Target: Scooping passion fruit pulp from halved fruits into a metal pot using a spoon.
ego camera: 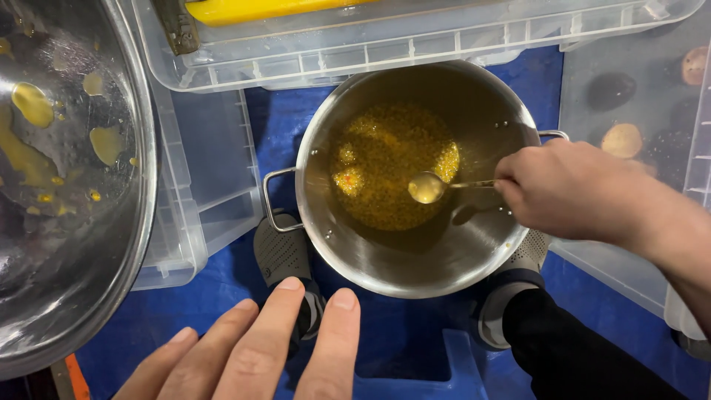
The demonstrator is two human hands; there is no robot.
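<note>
Spoon (429, 187) pinched in my R hand (570, 191), bowl over yellow pulp in steel pot (459, 259). L hand (255, 348) open, empty, near the pot. Risk, imo: pot sits between my shoes; a knock tips it.

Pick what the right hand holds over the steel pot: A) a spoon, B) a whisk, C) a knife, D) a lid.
A: the right hand pinches the handle of a spoon, its bowl hanging over the yellow stuff inside the pot.
</note>
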